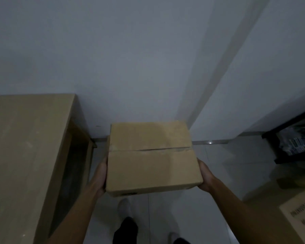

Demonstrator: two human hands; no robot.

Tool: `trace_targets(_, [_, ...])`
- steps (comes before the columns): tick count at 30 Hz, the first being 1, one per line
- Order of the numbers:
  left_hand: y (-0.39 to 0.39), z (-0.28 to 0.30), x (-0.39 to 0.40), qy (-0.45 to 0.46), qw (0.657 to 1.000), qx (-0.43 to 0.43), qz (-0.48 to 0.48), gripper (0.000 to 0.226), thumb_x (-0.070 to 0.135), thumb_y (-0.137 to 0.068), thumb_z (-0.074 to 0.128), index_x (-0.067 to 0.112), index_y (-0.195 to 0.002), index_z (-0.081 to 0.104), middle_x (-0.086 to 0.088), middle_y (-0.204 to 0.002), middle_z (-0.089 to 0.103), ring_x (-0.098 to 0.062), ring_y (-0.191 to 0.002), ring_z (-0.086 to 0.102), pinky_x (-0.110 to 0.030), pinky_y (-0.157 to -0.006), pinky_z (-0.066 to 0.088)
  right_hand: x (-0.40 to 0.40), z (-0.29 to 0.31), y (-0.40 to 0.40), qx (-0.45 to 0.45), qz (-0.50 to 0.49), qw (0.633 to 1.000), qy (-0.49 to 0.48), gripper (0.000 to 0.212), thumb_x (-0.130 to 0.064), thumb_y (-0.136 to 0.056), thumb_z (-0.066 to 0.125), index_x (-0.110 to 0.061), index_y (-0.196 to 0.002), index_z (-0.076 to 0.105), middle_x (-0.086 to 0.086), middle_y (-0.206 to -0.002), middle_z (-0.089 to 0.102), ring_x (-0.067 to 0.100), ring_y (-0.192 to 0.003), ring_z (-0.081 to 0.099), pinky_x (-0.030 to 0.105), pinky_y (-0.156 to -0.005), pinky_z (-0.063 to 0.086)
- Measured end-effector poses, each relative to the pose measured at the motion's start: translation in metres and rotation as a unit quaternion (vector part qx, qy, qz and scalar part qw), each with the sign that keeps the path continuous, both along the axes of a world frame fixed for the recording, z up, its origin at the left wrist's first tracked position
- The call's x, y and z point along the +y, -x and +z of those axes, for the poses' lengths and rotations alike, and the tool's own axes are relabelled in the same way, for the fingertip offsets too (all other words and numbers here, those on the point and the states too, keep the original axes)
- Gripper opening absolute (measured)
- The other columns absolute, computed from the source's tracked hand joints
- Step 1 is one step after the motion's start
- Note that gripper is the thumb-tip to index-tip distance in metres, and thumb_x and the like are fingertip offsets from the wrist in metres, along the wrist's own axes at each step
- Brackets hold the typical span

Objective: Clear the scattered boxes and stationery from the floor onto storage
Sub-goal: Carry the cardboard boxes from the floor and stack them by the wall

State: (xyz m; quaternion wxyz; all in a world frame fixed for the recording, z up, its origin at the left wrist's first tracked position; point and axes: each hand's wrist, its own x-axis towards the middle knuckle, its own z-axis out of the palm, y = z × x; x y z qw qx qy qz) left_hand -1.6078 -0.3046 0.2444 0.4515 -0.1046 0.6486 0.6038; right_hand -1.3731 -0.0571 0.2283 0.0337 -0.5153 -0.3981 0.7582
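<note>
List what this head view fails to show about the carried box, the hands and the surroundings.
- Fingers of left hand and right hand: hidden behind the cardboard box.
- Box contents: flaps closed.
- Printed box: cut by the right edge, lettering blurred.
- Dark shelf items: too dim.
</note>
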Motion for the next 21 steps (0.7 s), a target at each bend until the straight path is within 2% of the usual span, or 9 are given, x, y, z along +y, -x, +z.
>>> trace_targets(2, [0.042, -0.025, 0.001, 0.006, 0.999, -0.034, 0.006, 0.055, 0.068, -0.084, 0.062, 0.016, -0.099, 0.074, -0.016, -0.098, 0.075, -0.03, -0.08, 0.073, -0.039, -0.08, 0.054, 0.003, -0.021, 0.04, -0.01, 0.003, 1.0, 0.005, 0.032, -0.034, -0.103, 0.047, -0.012, -0.096, 0.069, 0.008, -0.082, 0.075, 0.022, -0.07, 0.072, 0.031, -0.06, 0.055])
trace_targets(4, [0.08, -0.056, 0.006, 0.011, 0.999, -0.029, 0.013, 0.047, 0.052, -0.1, 0.047, 0.012, -0.097, 0.072, -0.011, -0.082, 0.077, -0.023, -0.068, 0.073, -0.031, -0.066, 0.056, 0.006, -0.046, 0.077, -0.01, 0.008, 1.0, 0.003, 0.034, -0.036, -0.104, 0.045, -0.012, -0.099, 0.069, 0.01, -0.086, 0.075, 0.025, -0.072, 0.071, 0.032, -0.057, 0.056])
trace_targets(6, [0.113, -0.087, 0.016, 0.028, 0.999, -0.024, 0.02, 0.053, 0.042, -0.106, 0.039, 0.011, -0.081, 0.074, -0.007, -0.068, 0.074, -0.018, -0.056, 0.071, -0.023, -0.048, 0.054, 0.012, -0.08, 0.112, -0.012, 0.015, 1.0, 0.006, 0.036, -0.038, -0.104, 0.045, -0.011, -0.105, 0.069, 0.014, -0.092, 0.074, 0.028, -0.078, 0.072, 0.035, -0.06, 0.058])
trace_targets(7, [0.129, -0.105, 0.019, 0.038, 0.999, -0.015, 0.026, 0.055, 0.041, -0.106, 0.038, 0.012, -0.076, 0.074, -0.006, -0.064, 0.073, -0.017, -0.053, 0.07, -0.021, -0.043, 0.052, 0.015, -0.1, 0.128, -0.013, 0.012, 1.0, 0.005, 0.036, -0.038, -0.103, 0.045, -0.011, -0.107, 0.069, 0.014, -0.095, 0.074, 0.028, -0.08, 0.072, 0.036, -0.063, 0.058])
trace_targets(9, [0.156, -0.148, 0.026, 0.048, 0.998, 0.002, 0.04, 0.048, 0.04, -0.106, 0.038, 0.013, -0.083, 0.07, -0.004, -0.061, 0.072, -0.015, -0.051, 0.069, -0.019, -0.04, 0.05, 0.02, -0.148, 0.157, -0.02, -0.002, 1.0, -0.004, 0.033, -0.035, -0.103, 0.047, -0.011, -0.106, 0.069, 0.015, -0.097, 0.074, 0.027, -0.08, 0.073, 0.036, -0.066, 0.059])
trace_targets(13, [0.198, -0.257, 0.028, 0.068, 0.996, -0.005, 0.054, 0.042, 0.04, -0.106, 0.037, 0.016, -0.089, 0.066, 0.0, -0.061, 0.073, -0.012, -0.051, 0.069, -0.019, -0.042, 0.05, 0.019, -0.256, 0.201, -0.034, -0.014, 0.999, -0.016, 0.032, -0.034, -0.103, 0.046, -0.012, -0.106, 0.069, 0.013, -0.099, 0.074, 0.025, -0.082, 0.073, 0.039, -0.073, 0.057])
trace_targets(15, [0.213, -0.311, 0.026, 0.079, 0.995, -0.023, 0.049, 0.043, 0.044, -0.105, 0.038, 0.017, -0.092, 0.069, -0.002, -0.072, 0.076, -0.014, -0.06, 0.072, -0.024, -0.054, 0.054, 0.016, -0.308, 0.216, -0.051, -0.017, 0.998, -0.021, 0.033, -0.036, -0.104, 0.044, -0.016, -0.106, 0.07, 0.009, -0.099, 0.076, 0.023, -0.086, 0.073, 0.04, -0.077, 0.055])
trace_targets(17, [0.222, -0.362, 0.017, 0.095, 0.993, -0.046, 0.055, 0.046, 0.048, -0.104, 0.037, 0.018, -0.093, 0.072, -0.004, -0.08, 0.077, -0.018, -0.068, 0.073, -0.032, -0.066, 0.052, 0.014, -0.352, 0.227, -0.06, -0.009, 0.998, -0.027, 0.034, -0.038, -0.104, 0.044, -0.018, -0.106, 0.071, 0.007, -0.101, 0.077, 0.023, -0.088, 0.073, 0.04, -0.078, 0.055])
trace_targets(21, [0.229, -0.434, 0.003, 0.127, 0.987, -0.061, 0.078, 0.049, 0.049, -0.105, 0.033, 0.02, -0.093, 0.069, -0.002, -0.07, 0.076, -0.016, -0.06, 0.072, -0.034, -0.065, 0.048, 0.003, -0.412, 0.243, -0.068, 0.026, 0.997, -0.041, 0.031, -0.033, -0.105, 0.045, -0.02, -0.105, 0.073, 0.005, -0.102, 0.077, 0.021, -0.089, 0.075, 0.035, -0.071, 0.058])
